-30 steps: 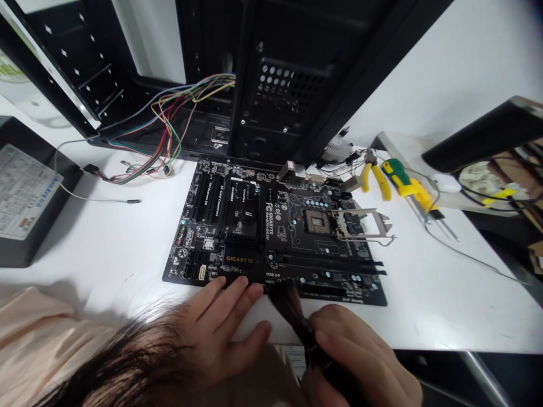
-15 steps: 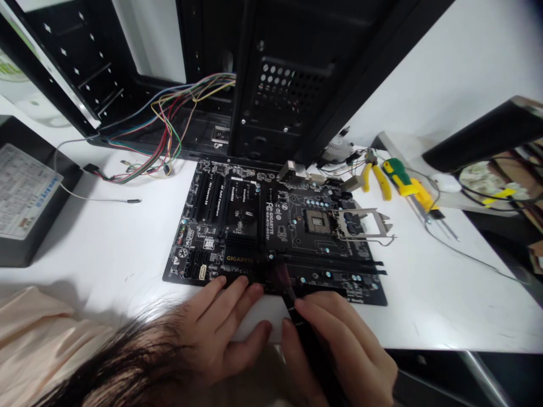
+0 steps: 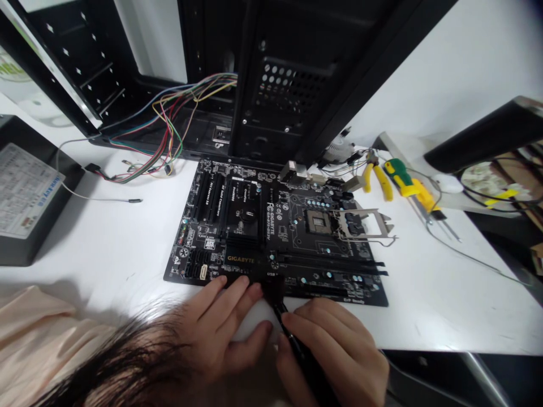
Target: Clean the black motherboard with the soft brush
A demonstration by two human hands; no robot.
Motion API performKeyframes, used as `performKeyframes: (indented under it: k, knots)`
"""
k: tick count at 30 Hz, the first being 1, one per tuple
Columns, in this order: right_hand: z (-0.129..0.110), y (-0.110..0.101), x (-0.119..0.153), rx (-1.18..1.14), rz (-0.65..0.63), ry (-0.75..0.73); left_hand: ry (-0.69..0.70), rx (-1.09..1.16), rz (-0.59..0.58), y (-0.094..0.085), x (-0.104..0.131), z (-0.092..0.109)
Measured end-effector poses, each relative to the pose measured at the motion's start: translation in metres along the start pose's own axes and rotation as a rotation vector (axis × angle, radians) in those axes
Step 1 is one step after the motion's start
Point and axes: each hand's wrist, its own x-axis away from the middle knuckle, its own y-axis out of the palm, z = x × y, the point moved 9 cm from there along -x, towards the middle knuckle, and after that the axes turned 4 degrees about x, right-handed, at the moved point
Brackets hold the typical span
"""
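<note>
The right hand (image 3: 335,350), its fingers curled round the black handle of a dark-bristled brush (image 3: 303,356), reaches in from the near edge and angles the bristles up and to the left, onto the near edge of the black printed motherboard (image 3: 284,226). The left hand (image 3: 224,322) lies palm down beside it, fingers slightly spread and pointing away, their tips on the same edge, the thumb held apart; it grips nothing. The motherboard lies flat on the white tabletop (image 3: 428,294), in front of the open black metal computer case (image 3: 292,73). Gold "GIGABYTE" letters mark its dark heatsink (image 3: 241,253); white print reads "PCI Express 3.0", "All Solid Capacitors", "DualBIOS", "SATA" and "ErP Ready". Yellow-handled pliers (image 3: 379,180) and a green-and-yellow screwdriver (image 3: 401,178) lie beyond the board's right side.
</note>
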Motion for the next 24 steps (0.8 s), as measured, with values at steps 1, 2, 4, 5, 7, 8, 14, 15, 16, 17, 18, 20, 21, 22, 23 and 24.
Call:
performKeyframes:
  k: [1, 2, 4, 5, 7, 8, 14, 15, 16, 17, 18, 20, 21, 22, 23, 24]
  knots:
    - [0.001, 0.0, 0.001, -0.008, -0.002, 0.009, -0.001, -0.001, -0.004, 0.001, 0.0, 0.0]
    - [0.003, 0.0, 0.003, -0.018, -0.009, 0.018, -0.008, -0.003, 0.006, 0.001, -0.001, 0.0]
    - [0.004, -0.002, 0.005, -0.046, -0.011, 0.028, -0.033, -0.005, 0.041, -0.001, -0.002, -0.002]
    - [0.004, -0.004, 0.005, -0.064, -0.011, 0.033, -0.043, -0.007, 0.052, -0.001, -0.002, -0.002]
    - [0.002, -0.007, 0.004, -0.104, -0.011, 0.032, -0.045, -0.005, 0.056, -0.001, -0.002, -0.002]
    - [0.002, -0.01, 0.004, -0.119, -0.002, 0.046, -0.041, -0.002, 0.049, -0.001, -0.002, -0.001]
    - [0.011, -0.029, 0.013, -0.045, 0.239, 0.155, -0.016, 0.024, 0.019, -0.002, 0.0, -0.001]
    - [0.011, -0.028, 0.014, -0.037, 0.247, 0.13, -0.011, 0.024, 0.008, -0.001, 0.001, -0.001]
    - [0.011, -0.026, 0.014, -0.032, 0.239, 0.11, -0.005, 0.022, -0.003, 0.0, 0.001, 0.0]
    - [0.011, -0.023, 0.014, -0.033, 0.213, 0.094, -0.005, 0.017, -0.002, 0.0, 0.001, 0.0]
    - [0.012, -0.019, 0.013, -0.035, 0.189, 0.088, -0.008, 0.014, 0.001, 0.0, 0.001, 0.0]
    - [0.013, -0.015, 0.012, -0.046, 0.157, 0.087, -0.022, 0.011, 0.018, -0.001, 0.001, -0.001]
    - [0.013, -0.013, 0.011, -0.047, 0.141, 0.085, -0.027, 0.012, 0.024, -0.001, 0.0, -0.001]
    - [0.012, -0.011, 0.009, -0.045, 0.126, 0.078, -0.028, 0.011, 0.029, -0.001, 0.0, -0.001]
    - [0.01, -0.01, 0.008, -0.041, 0.123, 0.07, -0.026, 0.009, 0.033, -0.001, 0.0, -0.001]
    - [0.009, -0.01, 0.007, -0.034, 0.132, 0.064, -0.021, 0.005, 0.035, -0.001, 0.0, 0.0]
